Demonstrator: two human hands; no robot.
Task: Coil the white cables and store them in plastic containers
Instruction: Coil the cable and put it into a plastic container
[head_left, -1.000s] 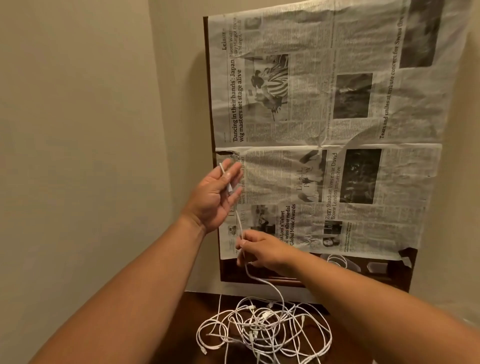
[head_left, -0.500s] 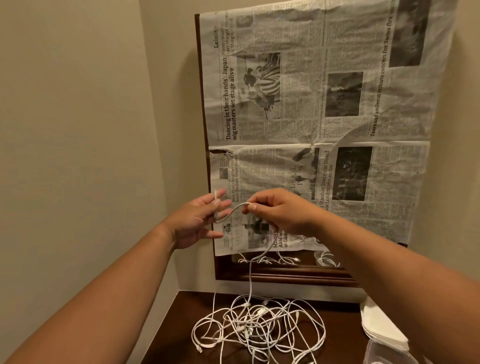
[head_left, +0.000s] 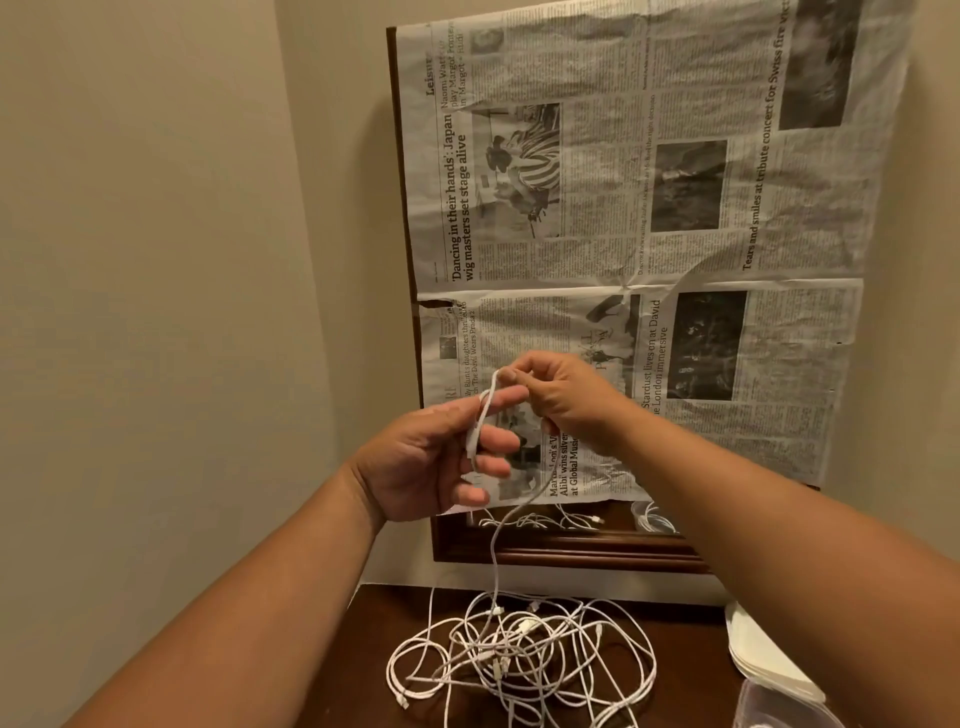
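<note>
I've brought the right hand (head_left: 566, 400) in against the left hand (head_left: 431, 462), and the cable (head_left: 485, 410) now folds into a first loop. Right fingertips pinch the bend at 12 o'clock of the left fingers, which lie nearly straight and nip the plug end. The tail drops at 6 o'clock into the pile (head_left: 519, 654) on the table (head_left: 395, 618). I want even loops and slow slack, so the tangle doesn't lift. The container (head_left: 774, 709) waits at 5 o'clock.

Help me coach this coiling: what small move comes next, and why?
Probably the right hand should wrap another turn of the white cable round the left hand: only one short bend lies there, and the rest trails down to the tangled pile.
</note>
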